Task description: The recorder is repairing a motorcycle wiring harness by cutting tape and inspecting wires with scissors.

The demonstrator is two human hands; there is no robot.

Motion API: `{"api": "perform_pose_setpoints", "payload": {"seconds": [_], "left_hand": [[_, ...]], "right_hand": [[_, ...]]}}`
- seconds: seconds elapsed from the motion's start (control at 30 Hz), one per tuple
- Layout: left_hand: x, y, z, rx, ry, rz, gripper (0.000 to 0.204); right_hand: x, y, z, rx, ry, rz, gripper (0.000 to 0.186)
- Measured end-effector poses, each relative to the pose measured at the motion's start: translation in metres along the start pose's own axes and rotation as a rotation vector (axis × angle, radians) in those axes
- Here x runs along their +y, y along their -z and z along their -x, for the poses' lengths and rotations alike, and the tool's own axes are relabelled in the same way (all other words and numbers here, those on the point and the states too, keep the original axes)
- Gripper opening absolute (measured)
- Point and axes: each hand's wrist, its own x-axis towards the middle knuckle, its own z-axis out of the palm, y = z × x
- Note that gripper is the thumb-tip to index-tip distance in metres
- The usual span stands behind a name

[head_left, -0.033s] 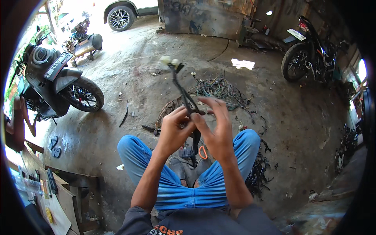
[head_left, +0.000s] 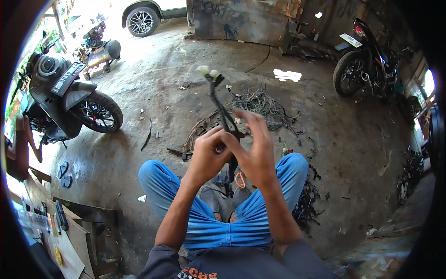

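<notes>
A black-wrapped wiring harness (head_left: 217, 104) rises in front of me, with white and dark plug connectors (head_left: 211, 74) at its far end. My left hand (head_left: 209, 153) is closed round its middle. Against the same spot presses the thumb of my right hand (head_left: 256, 151), its index finger raised and bent above the harness; its other fingers are partly hidden. Black strands hang below both hands, between my knees. An orange loop-shaped thing (head_left: 239, 180) lies near my shoes. Beyond my hands a tangled heap of coloured wires (head_left: 265, 107) spreads over the concrete floor.
A scooter (head_left: 69, 97) stands at the left, a motorcycle (head_left: 357, 65) at the back right. Black cable pieces (head_left: 304, 209) lie beside my right knee. A wooden bench (head_left: 69, 232) is at the lower left, sandals (head_left: 65, 174) beyond it. A white car (head_left: 172, 8) is at the back.
The connector end of the harness has swung slightly to the right. My right thumb has shifted a little left, over the fingers of my left hand.
</notes>
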Motion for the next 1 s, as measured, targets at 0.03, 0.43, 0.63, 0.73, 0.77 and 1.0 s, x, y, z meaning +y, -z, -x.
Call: {"api": "perform_pose_setpoints", "payload": {"seconds": [0.03, 0.43, 0.63, 0.73, 0.77, 1.0], "left_hand": [[-0.001, -0.002, 0.000, -0.001, 0.002, 0.006, 0.024], [-0.035, -0.021, 0.000, 0.025, -0.048, 0.058, 0.016], [-0.049, -0.025, 0.013, -0.089, 0.317, 0.523, 0.022], [-0.056, -0.029, 0.017, -0.105, 0.345, 0.662, 0.025], [-0.062, -0.030, 0.018, -0.102, 0.351, 0.732, 0.026], [-0.056, -0.040, 0.032, 0.049, 0.300, 0.800, 0.022]], "right_hand": [[-0.003, -0.003, -0.008, -0.022, 0.155, 0.153, 0.033], [0.016, -0.017, -0.030, -0.047, -0.624, -0.930, 0.042], [0.024, -0.019, -0.014, -0.100, -0.518, -1.054, 0.045], [0.025, -0.014, -0.009, -0.169, -0.438, -1.176, 0.046], [0.025, -0.013, -0.008, -0.181, -0.435, -1.178, 0.046], [0.034, -0.005, -0.017, -0.443, -0.417, -1.573, 0.046]]}}
